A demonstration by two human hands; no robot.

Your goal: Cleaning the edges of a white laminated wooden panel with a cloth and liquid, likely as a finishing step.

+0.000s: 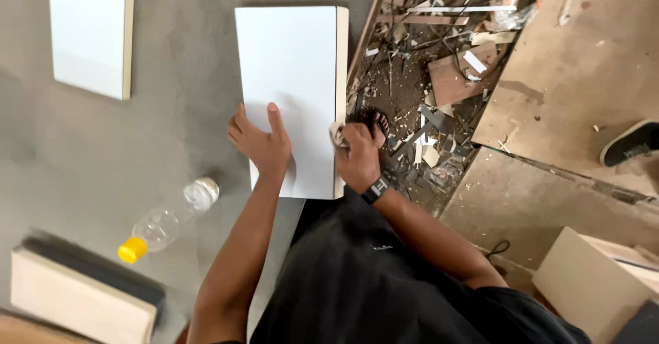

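right now i'm leaning over a white panel lying flat on the grey work surface, its long edge running away from me. my left hand is pressing down on the near part of its face, palm flat and fingers spread, holding nothing, just pinning the board so it isn't sliding. my right hand is curled closed around a small wad of pale cloth, and i'm pushing it against the bare cream edge on the panel's right side, near the corner closest to me. a black watch is sitting on that wrist.

as i judge it, i'm in the middle of rubbing or cleaning that edge, working only its near end so far; most of the strip farther away looks untouched. the next move is calling for a steady slide of the cloth up along the edge while the left hand is keeping weight on the face, since the board is sitting right at the drop into a pit of wood scraps and offcuts.

off to my left a clear plastic bottle with a yellow cap is lying on its side, and a second white panel is resting well apart.
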